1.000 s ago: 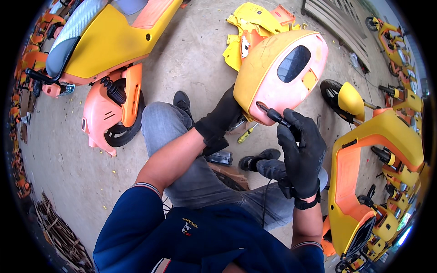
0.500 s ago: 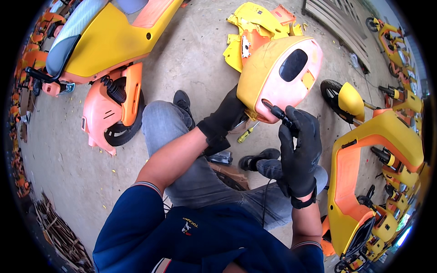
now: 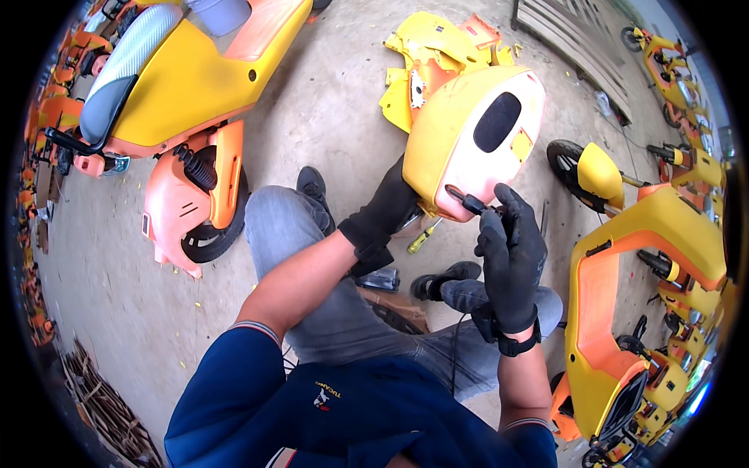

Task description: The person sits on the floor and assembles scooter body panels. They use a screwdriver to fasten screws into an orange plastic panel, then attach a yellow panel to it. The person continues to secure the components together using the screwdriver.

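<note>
Left hand: black-gloved left hand (image 3: 384, 209) reaches up under the left side of the yellow and pink scooter panel (image 3: 468, 140) and props it, fingers hidden behind the panel's edge, so I cannot tell how they are set
Right hand: black-gloved right hand (image 3: 511, 257) is raised at the near edge of the panel, fingers curled and pinched around a black tool (image 3: 468, 203) whose tip meets the panel's lower pink rim
Panel: held up in the middle of the view, above the person's knees; yellow on its left flank, pink face turned toward the right, with a dark oval opening (image 3: 496, 122) in it
Screwdriver: a yellow-handled screwdriver (image 3: 421, 238) lies on the concrete floor (image 3: 328, 101) just below the panel, between the two hands
Legs: the person sits with grey jeans (image 3: 312, 257) bent up, black shoes (image 3: 445, 281) on the floor near the middle
Wrist: a black band (image 3: 511, 335) sits on the right wrist
Far pieces: loose yellow panel parts (image 3: 437, 54) lie on the floor beyond the held panel
Left side: a yellow and orange scooter (image 3: 187, 86) with a grey seat stands far left, its rear wheel (image 3: 211, 234) toward the person
Right side: an orange and yellow scooter body (image 3: 624, 296) stands close on the right, with a wheel under a yellow mudguard (image 3: 585, 168) further off
</note>
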Tool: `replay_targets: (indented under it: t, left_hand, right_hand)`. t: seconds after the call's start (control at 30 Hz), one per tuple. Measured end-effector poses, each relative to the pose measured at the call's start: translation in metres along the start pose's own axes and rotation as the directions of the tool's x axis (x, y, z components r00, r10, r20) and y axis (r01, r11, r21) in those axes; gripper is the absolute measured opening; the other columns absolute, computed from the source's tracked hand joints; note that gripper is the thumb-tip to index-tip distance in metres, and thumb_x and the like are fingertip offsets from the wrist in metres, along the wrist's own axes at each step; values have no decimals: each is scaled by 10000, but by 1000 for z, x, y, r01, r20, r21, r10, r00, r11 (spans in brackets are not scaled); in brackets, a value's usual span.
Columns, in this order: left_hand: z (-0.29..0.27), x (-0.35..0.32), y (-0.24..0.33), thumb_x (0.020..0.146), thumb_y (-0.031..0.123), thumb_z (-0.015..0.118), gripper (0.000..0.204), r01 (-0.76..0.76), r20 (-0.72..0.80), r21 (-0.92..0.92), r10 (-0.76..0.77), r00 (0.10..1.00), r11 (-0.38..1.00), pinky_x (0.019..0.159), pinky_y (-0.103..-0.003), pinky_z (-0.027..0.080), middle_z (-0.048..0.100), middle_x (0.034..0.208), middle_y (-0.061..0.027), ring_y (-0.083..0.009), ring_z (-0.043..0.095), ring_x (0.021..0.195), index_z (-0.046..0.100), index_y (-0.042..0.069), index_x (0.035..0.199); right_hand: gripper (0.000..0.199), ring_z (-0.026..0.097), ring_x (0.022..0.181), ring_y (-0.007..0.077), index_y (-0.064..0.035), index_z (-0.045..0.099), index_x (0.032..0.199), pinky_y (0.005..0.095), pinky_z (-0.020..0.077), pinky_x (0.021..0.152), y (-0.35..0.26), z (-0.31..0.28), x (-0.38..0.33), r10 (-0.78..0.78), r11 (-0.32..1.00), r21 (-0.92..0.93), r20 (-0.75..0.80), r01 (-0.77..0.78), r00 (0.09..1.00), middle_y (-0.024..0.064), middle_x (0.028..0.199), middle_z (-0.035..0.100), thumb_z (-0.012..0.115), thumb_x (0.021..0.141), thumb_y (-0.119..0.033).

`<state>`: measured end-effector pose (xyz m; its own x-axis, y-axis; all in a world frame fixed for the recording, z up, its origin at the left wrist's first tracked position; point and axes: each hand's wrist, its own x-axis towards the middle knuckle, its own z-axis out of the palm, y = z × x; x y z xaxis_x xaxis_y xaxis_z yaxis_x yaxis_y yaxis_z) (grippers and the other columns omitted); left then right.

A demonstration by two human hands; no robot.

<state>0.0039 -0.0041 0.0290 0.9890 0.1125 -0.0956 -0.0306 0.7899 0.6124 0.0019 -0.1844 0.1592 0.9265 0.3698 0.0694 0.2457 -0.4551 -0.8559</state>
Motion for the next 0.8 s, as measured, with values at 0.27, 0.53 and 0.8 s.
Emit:
replay_targets:
  t: [0.27, 0.53, 0.8]
  left_hand:
    - [-6, -2, -4, 1021, 146, 518, 445, -14, 26, 77, 12, 1000, 997, 1055, -336, 458, 550, 1377, -135, -184, 568, 1218, 419, -18, 1422]
    - [-1, -1, -1, 1028, 148, 510, 435, -40, 37, 76, 37, 999, 996, 1064, -333, 448, 547, 1382, -126, -180, 559, 1225, 421, -8, 1424]
    - [-7, 0, -3, 1044, 179, 484, 436, -33, 1, 162, 33, 999, 986, 1072, -328, 435, 523, 1408, -121, -174, 540, 1243, 406, -4, 1432]
  right_hand:
    - [247, 575, 688, 99, 26, 581, 1184, 261, 480, 624, 7, -2, 1, -287, 934, -216, 11, 283, 958, 58, 875, 624, 603, 944, -27]
    - [228, 552, 631, 111, 17, 584, 1175, 257, 447, 580, 4, -4, 2, -63, 993, -102, 33, 66, 997, 57, 764, 597, 596, 974, -90]
    - [204, 519, 577, 79, 11, 577, 1162, 237, 412, 535, 7, -3, 3, -175, 976, -116, 71, 182, 982, 33, 733, 592, 583, 969, -55]
